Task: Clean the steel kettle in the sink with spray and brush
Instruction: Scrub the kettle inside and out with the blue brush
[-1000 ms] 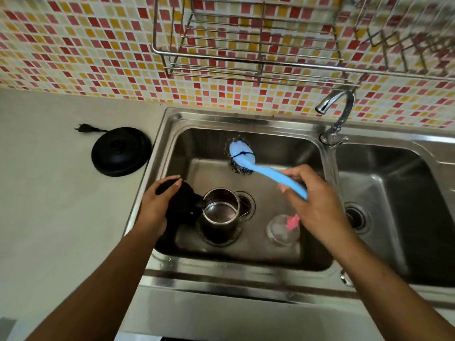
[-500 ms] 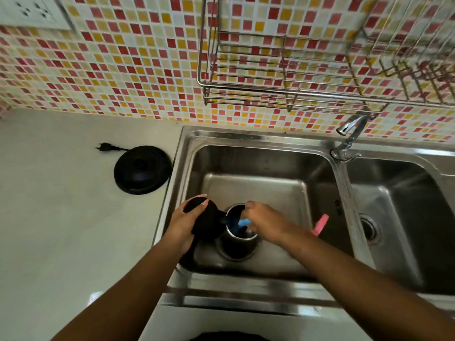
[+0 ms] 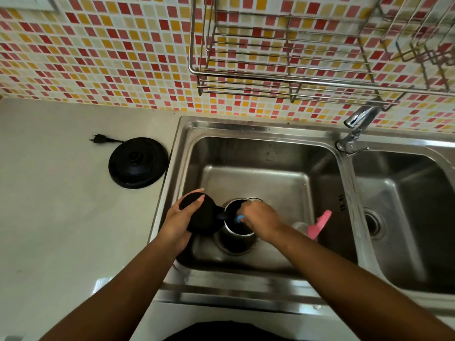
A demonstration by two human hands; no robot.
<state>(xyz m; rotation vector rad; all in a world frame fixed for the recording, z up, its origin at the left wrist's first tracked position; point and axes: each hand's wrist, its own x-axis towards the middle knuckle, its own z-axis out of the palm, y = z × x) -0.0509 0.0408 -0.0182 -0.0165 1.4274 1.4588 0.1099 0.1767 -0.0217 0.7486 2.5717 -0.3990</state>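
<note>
The steel kettle (image 3: 235,238) stands upright in the left basin of the sink (image 3: 266,129), over the drain. Its black lid (image 3: 203,219) is swung open to the left, and my left hand (image 3: 177,221) holds that lid back with the fingers wrapped over it. My right hand (image 3: 259,219) grips the blue brush (image 3: 239,219) by its handle; the brush head is down inside the kettle and hidden. A clear spray bottle with a pink trigger (image 3: 320,223) lies in the basin just right of my right wrist.
The black kettle base (image 3: 138,162) with its plug sits on the counter left of the sink. A tap (image 3: 358,121) stands between the two basins. A wire dish rack (image 3: 295,52) hangs on the tiled wall above. The right basin (image 3: 406,217) holds nothing.
My right hand brought the brush from above the basin down into the kettle's mouth. The left hand kept hold of the open lid. The camera view shifted back and left.
</note>
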